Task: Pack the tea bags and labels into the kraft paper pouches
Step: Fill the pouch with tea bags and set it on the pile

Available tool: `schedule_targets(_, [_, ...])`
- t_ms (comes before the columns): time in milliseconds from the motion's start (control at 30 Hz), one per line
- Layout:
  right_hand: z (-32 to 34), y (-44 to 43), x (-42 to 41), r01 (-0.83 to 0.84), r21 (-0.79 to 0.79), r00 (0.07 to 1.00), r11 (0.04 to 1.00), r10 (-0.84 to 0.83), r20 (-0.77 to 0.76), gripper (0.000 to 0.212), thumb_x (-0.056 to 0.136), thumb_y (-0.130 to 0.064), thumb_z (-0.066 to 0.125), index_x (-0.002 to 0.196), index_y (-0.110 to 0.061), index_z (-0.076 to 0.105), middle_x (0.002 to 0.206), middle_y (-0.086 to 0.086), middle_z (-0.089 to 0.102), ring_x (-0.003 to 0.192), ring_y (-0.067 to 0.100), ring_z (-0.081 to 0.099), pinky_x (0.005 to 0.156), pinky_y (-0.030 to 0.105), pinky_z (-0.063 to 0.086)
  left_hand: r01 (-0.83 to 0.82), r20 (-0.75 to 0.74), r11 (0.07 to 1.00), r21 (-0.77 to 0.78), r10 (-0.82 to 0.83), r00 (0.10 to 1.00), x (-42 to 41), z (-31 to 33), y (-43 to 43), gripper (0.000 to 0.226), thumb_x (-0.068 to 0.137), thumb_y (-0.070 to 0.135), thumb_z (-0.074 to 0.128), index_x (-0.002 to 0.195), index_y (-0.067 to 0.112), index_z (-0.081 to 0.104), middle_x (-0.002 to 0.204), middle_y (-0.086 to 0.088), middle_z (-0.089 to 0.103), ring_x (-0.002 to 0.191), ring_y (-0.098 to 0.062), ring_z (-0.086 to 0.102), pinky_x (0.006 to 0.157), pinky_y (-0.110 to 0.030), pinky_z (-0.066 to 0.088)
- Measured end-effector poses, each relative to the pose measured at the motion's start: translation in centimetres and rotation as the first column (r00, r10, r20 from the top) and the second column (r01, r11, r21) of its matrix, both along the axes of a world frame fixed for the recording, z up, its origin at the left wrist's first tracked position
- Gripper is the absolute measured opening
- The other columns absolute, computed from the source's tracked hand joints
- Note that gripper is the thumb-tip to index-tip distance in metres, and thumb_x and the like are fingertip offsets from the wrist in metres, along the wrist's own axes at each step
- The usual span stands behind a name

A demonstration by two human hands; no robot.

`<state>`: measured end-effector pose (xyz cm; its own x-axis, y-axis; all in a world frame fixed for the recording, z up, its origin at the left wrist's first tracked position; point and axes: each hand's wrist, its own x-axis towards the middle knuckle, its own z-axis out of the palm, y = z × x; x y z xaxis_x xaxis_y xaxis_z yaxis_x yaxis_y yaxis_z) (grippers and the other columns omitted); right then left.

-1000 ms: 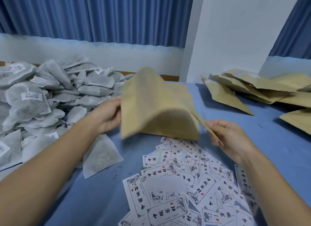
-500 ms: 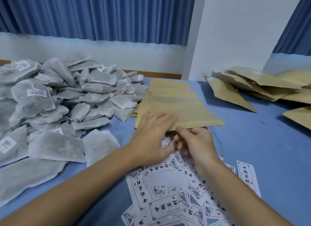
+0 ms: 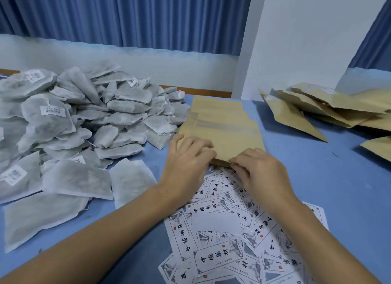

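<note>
Left grip (image 3: 186,159): released; fingers lightly bent, resting on top of the near-left part of the pouch stack (image 3: 224,125), pressing it down.
Right grip (image 3: 260,171): clenched on the near edge of the pouch stack, fingertips curled over a slightly raised corner; thumb hidden.
Pouch stack: lies flat at the middle of the table (image 3: 317,188), toward the far edge, pouches fanned a little; near edge overlaps the labels.
Tea bags (image 3: 84,118): heaped grey-white along the left side of the table, touching the left edge of the pouch stack; some carry small barcode stickers.
Labels (image 3: 222,241): scattered loose at the near edge, under both wrists, printed in black with red seals.
Loose pouches (image 3: 317,106): piled at the far right corner, well apart from the stack.
Backdrop: blue curtain (image 3: 127,17) behind the far edge.
</note>
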<state>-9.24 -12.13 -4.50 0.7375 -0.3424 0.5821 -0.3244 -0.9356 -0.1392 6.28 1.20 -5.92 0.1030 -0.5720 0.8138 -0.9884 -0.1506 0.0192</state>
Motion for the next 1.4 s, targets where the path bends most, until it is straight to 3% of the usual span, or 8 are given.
schedule_targets(133, [-1.0, -0.4, 0.2, -0.119, 0.346, 0.978, 0.931, 0.049, 0.204, 0.008, 0.091, -0.018, 0.073, 0.089, -0.024, 0.079, 0.081, -0.009, 0.068, 0.075, 0.011, 0.059, 0.069, 0.028, 0.049, 0.187, -0.413, 0.954, -0.233, -0.271, 0.870, -3.2, -0.8, 0.8, 0.013, 0.091, 0.026, 0.071, 0.085, 0.018, 0.063, 0.083, 0.003, 0.056, 0.078, -0.014, 0.054, 0.071, -0.025, 0.044])
schedule_targets(200, [-0.9, -0.3, 0.4, -0.218, 0.501, 0.957, 0.837, 0.082, 0.279, 0.019, 0.091, -0.019, 0.074, 0.078, -0.033, 0.074, 0.077, -0.009, 0.067, 0.066, 0.008, 0.056, 0.063, 0.022, 0.044, 0.225, -0.837, 0.949, -0.220, -0.302, 0.457, -4.5, -1.1, 0.8, 0.026, 0.087, 0.042, 0.074, 0.079, 0.022, 0.059, 0.065, -0.002, 0.057, 0.059, -0.012, 0.057, 0.056, -0.033, 0.052])
schedule_targets(267, [-0.8, -0.1, 0.5, -0.331, 0.612, 0.937, 0.718, 0.171, 0.305, 0.021, 0.091, -0.020, 0.073, 0.075, -0.033, 0.073, 0.078, -0.006, 0.066, 0.064, 0.009, 0.054, 0.061, 0.025, 0.043, 0.288, -0.975, 0.936, -0.204, -0.222, 0.029, -4.7, -1.2, 0.5, 0.040, 0.081, 0.052, 0.077, 0.099, 0.019, 0.064, 0.069, -0.005, 0.069, 0.063, -0.019, 0.070, 0.056, -0.041, 0.060])
schedule_targets(400, [-0.9, 0.1, 0.4, -0.406, 0.742, 0.910, 0.534, 0.314, 0.272, 0.019, 0.080, -0.028, 0.079, 0.099, -0.025, 0.080, 0.098, -0.004, 0.069, 0.081, 0.027, 0.065, 0.071, 0.032, 0.053, 0.341, -0.913, 0.861, -0.378, -0.287, -0.290, -3.7, -1.0, -0.1, 0.053, 0.085, 0.043, 0.076, 0.121, 0.009, 0.057, 0.097, -0.012, 0.076, 0.097, -0.029, 0.074, 0.072, -0.032, 0.061])
schedule_targets(567, [-0.9, -0.6, 0.6, -0.410, 0.776, 0.899, 0.479, 0.355, 0.255, 0.039, 0.068, -0.027, 0.088, 0.106, -0.026, 0.080, 0.106, -0.001, 0.068, 0.083, 0.018, 0.060, 0.078, 0.027, 0.050, 0.347, -0.903, 0.843, -0.411, -0.323, -0.284, -3.9, -1.3, 0.0, 0.022, 0.095, 0.032, 0.067, 0.101, 0.013, 0.075, 0.106, -0.017, 0.073, 0.099, -0.029, 0.073, 0.073, -0.030, 0.061])
schedule_targets(833, [-0.7, -1.1, 0.5, -0.412, 0.764, 0.891, 0.496, 0.397, 0.223, 0.022, 0.082, -0.020, 0.080, 0.104, -0.020, 0.081, 0.109, 0.002, 0.068, 0.091, 0.031, 0.065, 0.084, 0.037, 0.054, 0.378, -0.898, 0.827, -0.417, -0.312, -0.309, -3.7, -1.5, -0.2, 0.031, 0.089, 0.043, 0.071, 0.103, 0.015, 0.070, 0.101, -0.018, 0.075, 0.097, -0.030, 0.074, 0.077, -0.029, 0.060])
schedule_targets(1033, [-1.0, -1.1, 0.6, -0.413, 0.729, 0.900, 0.545, 0.364, 0.238, 0.011, 0.090, -0.014, 0.073, 0.097, -0.018, 0.082, 0.106, -0.002, 0.073, 0.102, 0.018, 0.070, 0.093, 0.039, 0.055, 0.415, -0.895, 0.805, -0.424, -0.302, -0.328, -3.4, -1.8, -0.3, 0.040, 0.098, 0.040, 0.060, 0.123, 0.011, 0.053, 0.110, -0.015, 0.074, 0.101, -0.030, 0.073, 0.081, -0.030, 0.060])
schedule_targets(1400, [-1.6, -1.8, 0.8, -0.453, 0.760, 0.883, 0.466, 0.348, 0.314, 0.027, 0.072, -0.033, 0.086, 0.094, -0.019, 0.080, 0.105, 0.004, 0.072, 0.079, 0.020, 0.061, 0.077, 0.031, 0.052, 0.432, -0.927, 0.828, -0.357, -0.256, -0.275, -3.5, -1.7, -0.2, 0.043, 0.099, 0.040, 0.056, 0.122, 0.003, 0.053, 0.113, -0.016, 0.072, 0.101, -0.028, 0.073, 0.084, -0.033, 0.060])
